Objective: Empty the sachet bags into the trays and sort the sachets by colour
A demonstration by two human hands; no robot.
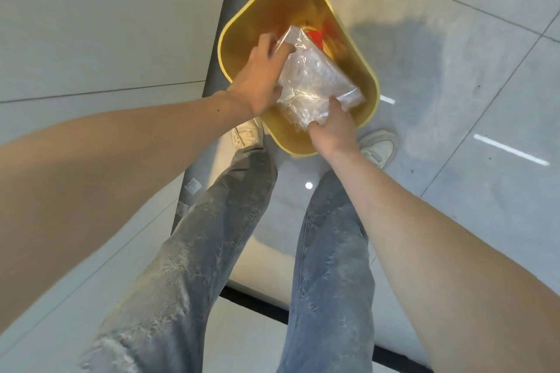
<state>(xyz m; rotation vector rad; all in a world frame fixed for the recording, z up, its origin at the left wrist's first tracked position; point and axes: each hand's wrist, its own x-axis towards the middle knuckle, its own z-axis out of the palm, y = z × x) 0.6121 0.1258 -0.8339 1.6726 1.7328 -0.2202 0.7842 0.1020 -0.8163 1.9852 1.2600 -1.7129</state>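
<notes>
A clear, crinkled plastic bag (315, 79) is held over the open mouth of a yellow bin (239, 39) that stands on the floor. My left hand (260, 76) grips the bag's upper left side, fingers curled over its edge. At the bag's lower corner, my right hand (333, 127) pinches the plastic from below. Red and yellow items (318, 35) show inside the bin just past the bag's top edge; most of the bin's inside is hidden by the bag.
Grey glossy floor tiles (454, 70) surround the bin. A pale wall or panel (91, 24) rises on the left. My legs in light jeans and white shoes (378, 148) stand right behind the bin. A small white scrap (192, 185) lies on the floor.
</notes>
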